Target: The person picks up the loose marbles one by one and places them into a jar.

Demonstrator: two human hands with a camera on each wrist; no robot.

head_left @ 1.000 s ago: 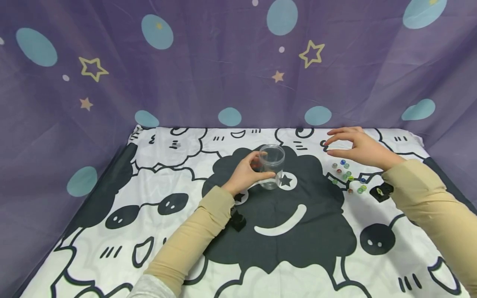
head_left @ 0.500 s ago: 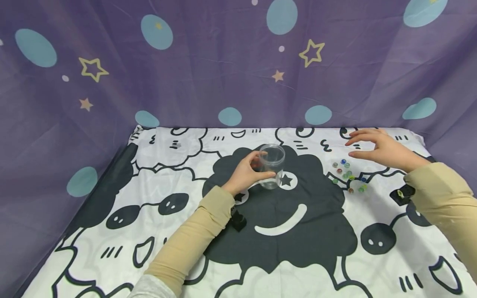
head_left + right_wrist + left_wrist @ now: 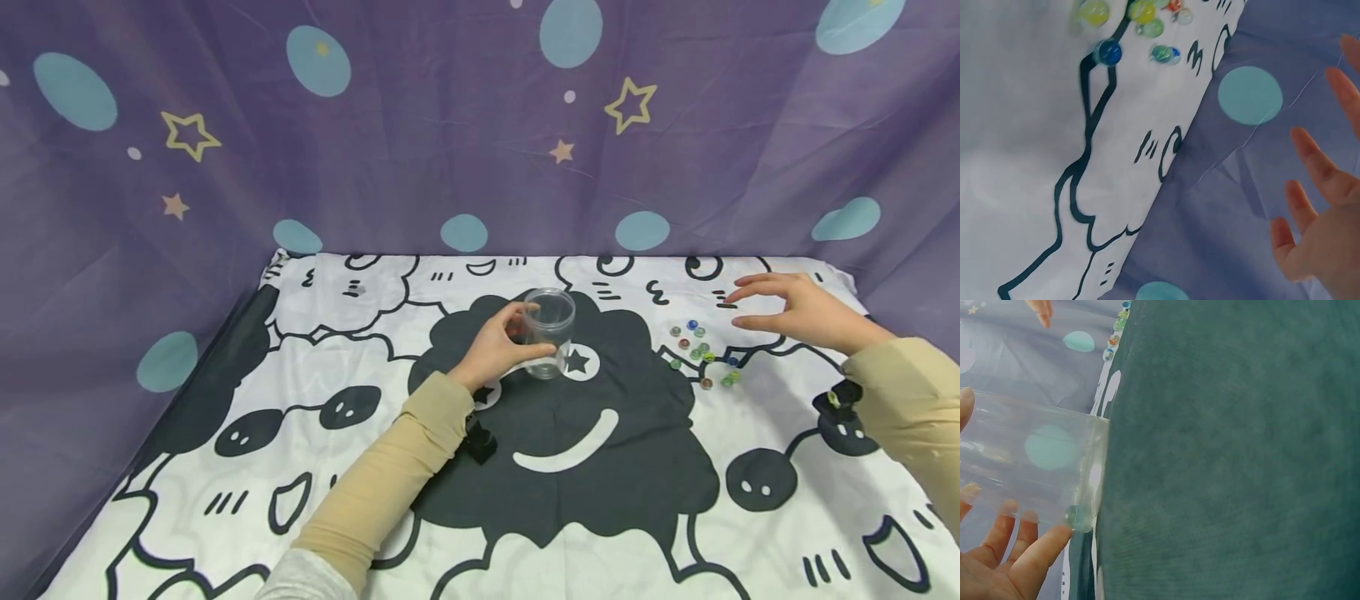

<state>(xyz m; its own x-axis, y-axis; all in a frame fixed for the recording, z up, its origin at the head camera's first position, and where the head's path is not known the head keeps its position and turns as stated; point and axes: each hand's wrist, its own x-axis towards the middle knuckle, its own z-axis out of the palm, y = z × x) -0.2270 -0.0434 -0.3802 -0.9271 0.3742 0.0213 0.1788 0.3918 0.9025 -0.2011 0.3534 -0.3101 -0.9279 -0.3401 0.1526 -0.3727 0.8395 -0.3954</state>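
Note:
My left hand [image 3: 495, 350] grips a clear plastic jar [image 3: 553, 325] round its side, thumb toward the near side. The jar stands upright on the dark sheep face of the cloth, its open mouth up. In the left wrist view a greenish marble [image 3: 1075, 517] shows at the jar's base, by a fingertip. My right hand [image 3: 806, 312] hovers to the right of a loose group of glass marbles [image 3: 703, 352]. Its fingers are spread with nothing between them. Among the marbles is a dark blue one [image 3: 1109, 52], apart from the fingers in the right wrist view.
A black-and-white cartoon-sheep cloth [image 3: 525, 567] covers the table. Behind it hangs a purple curtain [image 3: 405, 150] with stars and blue spots. Small black devices sit at both wrists, one under the left sleeve [image 3: 390, 467].
My right hand has moved right, away from the marbles, and slightly lower in the head view. The left hand and the jar have stayed in place.

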